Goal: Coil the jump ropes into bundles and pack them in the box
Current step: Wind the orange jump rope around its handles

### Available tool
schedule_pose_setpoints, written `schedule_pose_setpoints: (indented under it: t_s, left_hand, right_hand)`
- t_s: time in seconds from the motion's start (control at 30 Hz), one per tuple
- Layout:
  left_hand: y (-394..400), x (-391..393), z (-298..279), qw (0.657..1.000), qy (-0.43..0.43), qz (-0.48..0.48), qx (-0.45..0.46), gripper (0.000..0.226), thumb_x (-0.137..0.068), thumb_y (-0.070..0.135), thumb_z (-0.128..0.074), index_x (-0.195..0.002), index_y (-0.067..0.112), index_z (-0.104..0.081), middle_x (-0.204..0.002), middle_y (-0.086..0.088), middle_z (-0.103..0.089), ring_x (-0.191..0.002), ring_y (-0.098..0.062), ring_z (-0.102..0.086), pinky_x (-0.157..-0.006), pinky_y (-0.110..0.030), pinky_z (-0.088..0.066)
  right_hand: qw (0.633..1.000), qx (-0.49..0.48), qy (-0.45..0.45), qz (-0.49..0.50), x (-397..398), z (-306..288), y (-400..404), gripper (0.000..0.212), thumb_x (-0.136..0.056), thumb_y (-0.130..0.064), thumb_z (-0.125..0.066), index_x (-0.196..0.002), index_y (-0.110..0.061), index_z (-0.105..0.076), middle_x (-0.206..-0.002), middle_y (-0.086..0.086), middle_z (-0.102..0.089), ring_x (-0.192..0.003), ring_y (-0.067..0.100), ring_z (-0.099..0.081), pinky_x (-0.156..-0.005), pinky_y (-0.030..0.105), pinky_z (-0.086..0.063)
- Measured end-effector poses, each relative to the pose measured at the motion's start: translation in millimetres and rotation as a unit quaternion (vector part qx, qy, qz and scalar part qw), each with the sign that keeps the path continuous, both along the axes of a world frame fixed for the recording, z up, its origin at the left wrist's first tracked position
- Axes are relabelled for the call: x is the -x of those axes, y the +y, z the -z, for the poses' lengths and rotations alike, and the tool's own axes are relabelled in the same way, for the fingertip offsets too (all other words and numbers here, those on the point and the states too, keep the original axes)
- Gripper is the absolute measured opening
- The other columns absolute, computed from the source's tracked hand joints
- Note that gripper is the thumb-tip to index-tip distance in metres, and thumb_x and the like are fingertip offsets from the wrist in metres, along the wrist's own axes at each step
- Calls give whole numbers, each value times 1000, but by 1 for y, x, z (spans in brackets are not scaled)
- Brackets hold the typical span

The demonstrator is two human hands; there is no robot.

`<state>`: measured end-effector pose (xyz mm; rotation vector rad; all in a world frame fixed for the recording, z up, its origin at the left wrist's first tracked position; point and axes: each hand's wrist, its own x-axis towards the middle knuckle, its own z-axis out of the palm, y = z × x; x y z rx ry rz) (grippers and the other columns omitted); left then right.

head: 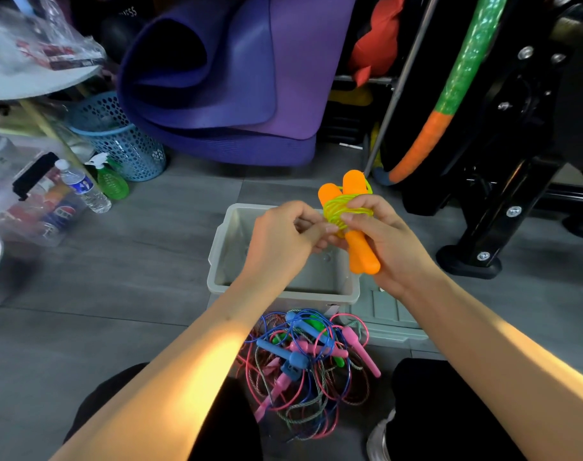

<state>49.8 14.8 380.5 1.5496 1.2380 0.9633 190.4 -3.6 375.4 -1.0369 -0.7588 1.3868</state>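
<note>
While the right hand [388,242] clasps the two orange handles [361,251] together with the yellow-green cord [345,207] wound round their middle, the left hand [285,239] comes in from the side and pinches what looks like the loose tail of that cord, though the fingertips hide exactly where it goes. The whole bundle is held up over the grey box [216,261], which looks bare inside from here, and that is where the risk sits. This cord is thin, glossy plastic, springy by the look of it, and if the tail isn't tucked firmly under a wrap, I'd expect the coils to loosen the moment the right hand lets go, and the bundle to open up in the box. The wraps also sit in a narrow band near the handles' upper half; a slack pull from the left hand could let them ride up off the rounded tips. Pull too hard the other way and the handles may scissor apart in the grip, as they already cross slightly at the top. Down on the floor between the person's knees lies the tangled heap of jump ropes [308,364], blue, pink and green handles knotted in with braided and plastic cords; lifting one out carelessly could drag the others with it. The box lid [386,317] lies just beside the box, close to the heap, where a stray loop could catch it.
</note>
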Motion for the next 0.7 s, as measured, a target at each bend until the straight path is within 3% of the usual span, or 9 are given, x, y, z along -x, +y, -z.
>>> schedule_pose_setpoints:
  t_s: [0.17, 0.33, 0.4, 0.5, 0.6, 0.7]
  left_hand:
    - [1, -1, -2, 993, -99, 18, 65, 12, -80, 4, -72, -83, 10, -63, -76, -6, -62, -66, -13, -60, -65, -20, -54]
    - [1, -2, -2, 979, -165, 19, 115, 5, -83, 3, -68, -84, 6, -64, -76, -9, -61, -64, -7, -62, -66, -26, -59]
    - [3, -1, -1, 984, -139, 21, 109, 6, -82, 3, -69, -86, 4, -65, -78, -11, -62, -68, -10, -63, -68, -27, -60]
    - [4, 1, -1, 997, -39, 25, 57, 7, -82, 10, -71, -87, 7, -67, -87, -16, -68, -73, -17, -68, -72, -29, -59]
    - [5, 0, 1, 998, 55, 13, -22, 13, -81, 20, -74, -75, 25, -63, -78, -2, -71, -72, -15, -70, -75, -34, -57]
    - [4, 0, 1, 996, 71, -1, -61, 20, -79, 21, -75, -70, 30, -60, -74, 8, -68, -73, -16, -70, -75, -36, -56]
  right_hand:
    - [1000, -12, -1, -16, -3, -5, 1, 25, -84, 9, -52, -81, -16, -53, -79, 14, -62, -67, 20, -65, -62, 27, -52]
    - [994, -46, -99, -8, -3, -7, 0, 27, -80, 10, -56, -81, -17, -53, -81, 4, -66, -73, 17, -63, -63, 24, -53]
    - [991, -56, -122, -16, -2, -7, -2, 29, -84, 12, -53, -83, -17, -52, -77, 4, -68, -75, 16, -65, -65, 25, -53]
    - [992, -50, -119, -17, -2, -4, -1, 27, -84, 8, -55, -84, -19, -54, -88, 15, -63, -77, 22, -64, -64, 27, -52]
    - [996, -29, -86, -3, -2, -3, 0, 23, -85, 4, -57, -84, -19, -54, -95, 12, -61, -74, 21, -62, -62, 27, -53]
    - [999, -14, -34, 2, -1, -3, 0, 21, -88, 4, -52, -84, -17, -53, -100, 10, -59, -75, 20, -61, -61, 26, -53]
